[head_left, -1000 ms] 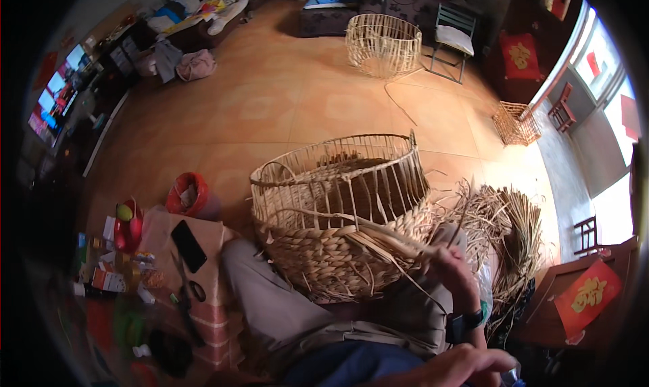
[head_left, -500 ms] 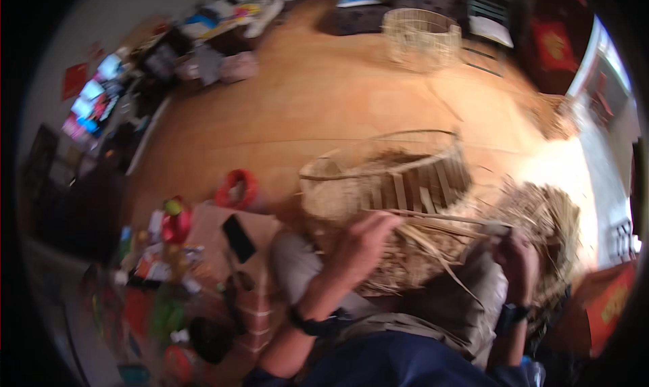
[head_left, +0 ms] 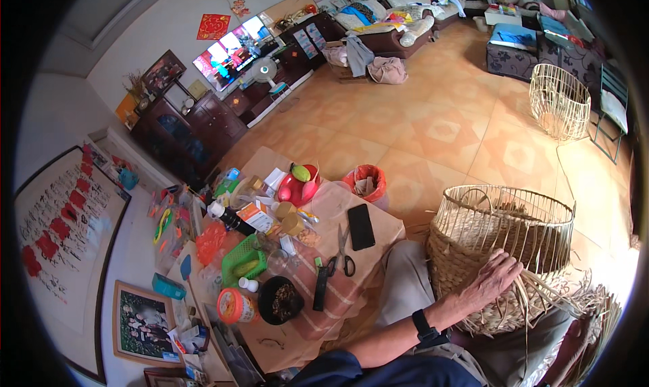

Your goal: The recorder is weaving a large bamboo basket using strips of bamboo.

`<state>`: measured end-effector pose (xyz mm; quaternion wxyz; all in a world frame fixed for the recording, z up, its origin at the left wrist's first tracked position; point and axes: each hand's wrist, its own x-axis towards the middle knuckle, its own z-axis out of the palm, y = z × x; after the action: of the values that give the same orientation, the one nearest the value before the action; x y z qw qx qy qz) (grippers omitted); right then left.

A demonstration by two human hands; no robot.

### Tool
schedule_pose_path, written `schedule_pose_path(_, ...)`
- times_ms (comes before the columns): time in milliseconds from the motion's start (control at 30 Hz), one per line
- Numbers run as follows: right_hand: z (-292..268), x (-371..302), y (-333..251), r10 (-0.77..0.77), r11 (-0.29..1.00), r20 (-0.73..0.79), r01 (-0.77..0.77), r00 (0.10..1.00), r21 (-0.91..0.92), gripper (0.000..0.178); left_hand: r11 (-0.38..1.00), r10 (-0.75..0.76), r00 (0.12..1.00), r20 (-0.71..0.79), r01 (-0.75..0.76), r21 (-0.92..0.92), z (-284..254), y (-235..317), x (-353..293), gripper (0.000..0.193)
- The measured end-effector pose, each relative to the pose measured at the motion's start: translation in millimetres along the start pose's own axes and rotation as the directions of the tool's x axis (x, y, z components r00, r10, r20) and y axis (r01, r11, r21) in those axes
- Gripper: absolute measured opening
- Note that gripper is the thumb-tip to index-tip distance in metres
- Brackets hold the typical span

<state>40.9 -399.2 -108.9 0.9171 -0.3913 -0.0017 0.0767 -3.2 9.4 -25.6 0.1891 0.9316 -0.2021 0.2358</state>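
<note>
A half-woven basket (head_left: 451,258) stands by my knees, its lower wall of plaited straw, its upper part bare upright ribs under a thin rim. My left hand (head_left: 492,279) lies against its near side, where the weave meets the ribs. The fingers are bent and closed on straw strands (head_left: 520,296), with loose ends hanging below. A bundle of dry straw (head_left: 602,326) is at the right, beside my leg. My right hand cannot be made out among the straw and shadow at the lower right.
On my left, a covered table (head_left: 378,226) holds scissors (head_left: 343,252), a phone (head_left: 361,227), a black bowl (head_left: 280,300), a green basket (head_left: 243,257) and jars. Beyond it stands a red-lined bin (head_left: 366,182). A bare basket frame (head_left: 560,103) stands farther off by a chair (head_left: 612,110).
The view has swung left, showing more of the table and wall. Earlier, both hands held a strand stretched between them; now my left hand is at the basket wall and my right is not discernible.
</note>
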Motion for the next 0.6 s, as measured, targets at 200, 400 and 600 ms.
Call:
schedule_pose_path(200, 232, -19, -32, 0.103, 0.909, -0.19, -0.17, 0.976, -0.381, 0.032, 0.95, -0.083, 0.994, 0.068, 0.099, -0.296, -5, -11, 19, 0.026)
schedule_pose_path(400, 319, -24, -62, 0.14, 0.69, -0.386, -0.37, 0.912, -0.623, 0.033, 0.931, -0.15, 0.989, -0.017, 0.135, -0.34, 6, -3, 25, 0.015)
schedule_pose_path(600, 115, -6, -86, 0.078, 0.301, -0.562, -0.557, 0.823, -0.774, 0.035, 0.868, -0.228, 0.965, 0.132, 0.262, -0.422, -11, -10, 22, 0.018)
